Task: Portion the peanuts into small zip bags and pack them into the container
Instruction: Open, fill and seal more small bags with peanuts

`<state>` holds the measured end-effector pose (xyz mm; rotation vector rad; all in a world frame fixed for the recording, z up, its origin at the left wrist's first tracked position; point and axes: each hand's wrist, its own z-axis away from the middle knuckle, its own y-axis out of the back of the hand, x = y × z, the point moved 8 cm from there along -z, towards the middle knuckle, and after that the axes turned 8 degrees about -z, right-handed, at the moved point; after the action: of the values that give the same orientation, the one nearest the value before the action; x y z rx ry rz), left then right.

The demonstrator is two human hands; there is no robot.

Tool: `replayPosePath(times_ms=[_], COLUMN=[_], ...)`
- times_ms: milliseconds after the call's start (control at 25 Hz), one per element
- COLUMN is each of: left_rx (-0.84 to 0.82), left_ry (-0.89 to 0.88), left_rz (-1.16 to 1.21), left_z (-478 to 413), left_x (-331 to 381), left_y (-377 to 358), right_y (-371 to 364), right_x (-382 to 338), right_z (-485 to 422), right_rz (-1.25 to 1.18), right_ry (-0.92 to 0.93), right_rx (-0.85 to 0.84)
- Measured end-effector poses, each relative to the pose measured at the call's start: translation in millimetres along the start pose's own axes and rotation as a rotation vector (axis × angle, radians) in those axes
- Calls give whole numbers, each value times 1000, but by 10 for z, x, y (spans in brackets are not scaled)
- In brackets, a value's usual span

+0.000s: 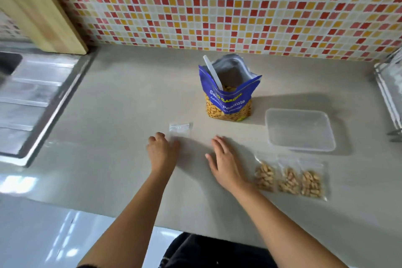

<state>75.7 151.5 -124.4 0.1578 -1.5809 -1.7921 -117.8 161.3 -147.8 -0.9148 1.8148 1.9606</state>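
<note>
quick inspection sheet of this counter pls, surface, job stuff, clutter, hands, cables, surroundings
Surface: pale grey countertop, dry-looking, no spilled nuts seen.
Job's things: blue peanut bag upright and open, white scoop standing in it; empty zip bag flat on the counter; three filled zip bags side by side near the front right; clear container behind them, no bags packed in it.
Clutter: nothing seen.
Grippers: left hand at the empty zip bag's near end, grip unclear; right hand open, palm down, holding nothing.
Cables: nothing seen.
Surroundings: steel sink drainboard at left, wooden board leaning on the mosaic tile wall, wire rack at right edge.
</note>
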Motion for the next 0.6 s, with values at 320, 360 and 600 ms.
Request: replayPosePath(times_ms=[320,360,600], left_rx=[-216,-244,-249], left_ry=[126,131,36], left_rz=[-34,-43,178], left_z=[-282,-300,-267], left_x=[-121,-111,-12], left_y=[-247,-257,-162], right_y=[-242,-247,-30], right_x=[-3,2,-32], right_z=[-6,-7,-48], right_rz=[212,208,-77], right_ry=[-18,-30,55], right_rx=[21,21,199])
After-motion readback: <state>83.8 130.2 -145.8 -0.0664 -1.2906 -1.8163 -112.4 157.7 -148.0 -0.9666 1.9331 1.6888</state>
